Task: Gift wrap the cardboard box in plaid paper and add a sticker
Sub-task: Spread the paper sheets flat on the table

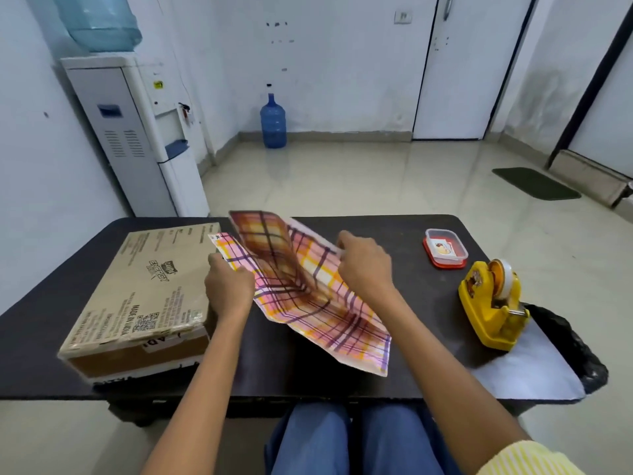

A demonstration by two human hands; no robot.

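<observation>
A brown cardboard box (144, 296) with black print lies flat on the left side of the dark table (394, 231). To its right, a folded sheet of pink, orange and purple plaid paper (308, 296) is held partly open above the table. My left hand (227, 286) grips the sheet's left edge, close to the box's right side. My right hand (364, 265) pinches an upper layer of the sheet at its right edge. A small clear container with a red base (445, 248), with a sticker sheet inside, sits at the table's far right.
A yellow tape dispenser (491, 303) stands on the right side of the table on a white sheet (527, 371), with a black plastic bag (575, 347) beside it. A water dispenser (137, 132) and a blue water bottle (273, 121) stand on the floor beyond the table.
</observation>
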